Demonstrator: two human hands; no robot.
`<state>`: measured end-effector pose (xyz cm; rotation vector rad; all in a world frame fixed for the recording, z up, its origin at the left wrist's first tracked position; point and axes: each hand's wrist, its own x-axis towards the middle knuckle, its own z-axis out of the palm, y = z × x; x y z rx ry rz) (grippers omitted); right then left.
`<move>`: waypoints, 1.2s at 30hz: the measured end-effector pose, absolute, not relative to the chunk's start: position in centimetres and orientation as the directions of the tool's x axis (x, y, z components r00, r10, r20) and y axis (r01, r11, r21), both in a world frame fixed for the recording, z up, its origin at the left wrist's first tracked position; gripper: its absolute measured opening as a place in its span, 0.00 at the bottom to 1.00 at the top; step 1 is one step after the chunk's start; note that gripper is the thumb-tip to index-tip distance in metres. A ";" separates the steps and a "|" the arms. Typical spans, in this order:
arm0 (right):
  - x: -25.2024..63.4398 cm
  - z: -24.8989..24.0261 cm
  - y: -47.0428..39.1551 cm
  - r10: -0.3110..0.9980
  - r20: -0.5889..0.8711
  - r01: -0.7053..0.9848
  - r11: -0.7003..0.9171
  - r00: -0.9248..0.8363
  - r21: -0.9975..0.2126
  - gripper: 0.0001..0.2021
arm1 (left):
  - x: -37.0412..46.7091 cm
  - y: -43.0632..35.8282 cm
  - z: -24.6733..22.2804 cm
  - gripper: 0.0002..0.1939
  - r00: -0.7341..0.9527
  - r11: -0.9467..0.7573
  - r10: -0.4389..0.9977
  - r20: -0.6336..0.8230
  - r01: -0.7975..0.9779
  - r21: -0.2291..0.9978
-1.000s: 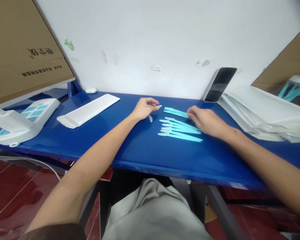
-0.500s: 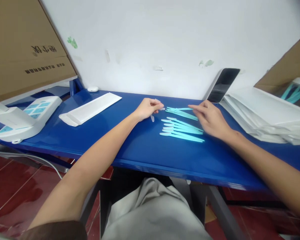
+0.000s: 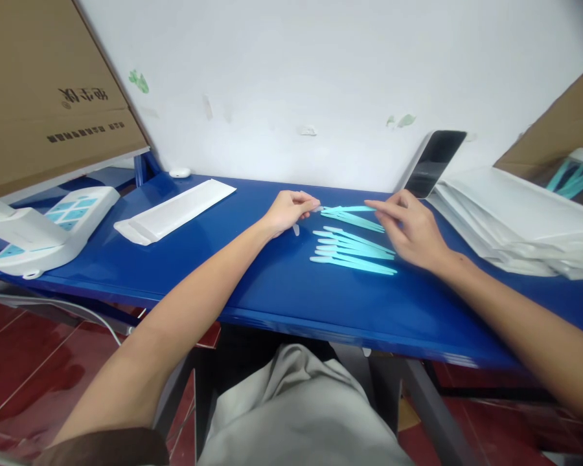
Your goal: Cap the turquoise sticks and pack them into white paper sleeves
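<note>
My left hand [image 3: 294, 210] pinches a small translucent cap [image 3: 318, 209] between thumb and fingers. The cap meets the left end of a turquoise eyebrow razor [image 3: 352, 209]; how far the two overlap I cannot make out. Across from it, my right hand [image 3: 411, 230] holds that razor by its far end between thumb and index finger. Just below lie a few more turquoise razors, and nearer me a fanned row of razors with capped tips [image 3: 354, 251]. Another loose translucent cap [image 3: 296, 230] lies on the blue table beside my left fingers.
A long white box [image 3: 175, 211] lies left on the blue table [image 3: 272, 291], near a white power strip [image 3: 78, 220] and a small white case [image 3: 179, 173]. To the right, a phone [image 3: 434, 162] leans on the wall beside stacked white packets [image 3: 525, 220]. Cardboard [image 3: 53, 77] stands at left.
The razor's tip and the cap in my left hand have come together; a gap showed between them before. Both hands have barely shifted, and the razors on the table stay put.
</note>
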<state>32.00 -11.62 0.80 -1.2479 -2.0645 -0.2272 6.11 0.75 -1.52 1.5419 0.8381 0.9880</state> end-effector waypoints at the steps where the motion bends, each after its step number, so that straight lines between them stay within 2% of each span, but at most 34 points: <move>1: 32.0 0.8 -11.7 0.709 0.645 0.833 0.516 -0.285 -0.200 0.21 | 6.1 0.7 -1.5 0.05 0.407 -0.174 0.900 0.156 0.008 0.985; 10: 31.8 0.9 -11.7 0.700 0.660 0.839 0.508 -0.272 -0.194 0.21 | 6.4 0.1 -1.1 0.05 0.405 -0.097 0.908 0.109 -0.048 0.994; 15: 32.1 0.3 -11.3 0.692 0.678 0.865 0.473 -0.246 -0.169 0.20 | 6.3 -0.3 -0.9 0.25 0.431 -0.101 0.895 0.119 -0.066 0.993; 17: 32.3 0.1 -11.1 0.685 0.690 0.878 0.453 -0.232 -0.154 0.20 | 6.3 -0.4 -0.8 0.29 0.427 -0.142 0.889 0.163 -0.082 0.987; 20: 32.5 0.0 -10.9 0.670 0.710 0.904 0.412 -0.217 -0.112 0.18 | 6.4 -0.5 -0.7 0.25 0.426 -0.161 0.880 0.210 -0.148 0.976; 23: 32.6 0.1 -10.8 0.678 0.701 0.910 0.402 -0.222 -0.101 0.18 | 6.6 -0.6 -0.6 0.22 0.447 -0.122 0.874 0.190 -0.177 0.977; 26: 32.3 0.1 -11.1 0.705 0.662 0.886 0.445 -0.254 -0.133 0.19 | 6.8 -1.0 -0.5 0.20 0.464 -0.119 0.868 0.175 -0.147 0.982; 31: 31.7 0.1 -11.6 0.720 0.630 0.873 0.469 -0.290 -0.134 0.21 | 7.6 -1.7 -0.2 0.11 0.478 -0.160 0.859 0.184 -0.091 0.983; 34: 31.9 0.2 -11.4 0.745 0.586 0.890 0.448 -0.318 -0.087 0.23 | 7.7 -1.6 -0.3 0.11 0.507 -0.268 0.827 0.242 -0.023 0.963; 36: 32.2 0.2 -11.1 0.767 0.547 0.900 0.433 -0.334 -0.058 0.23 | 7.2 -1.2 -0.4 0.12 0.504 -0.421 0.798 0.331 0.072 0.904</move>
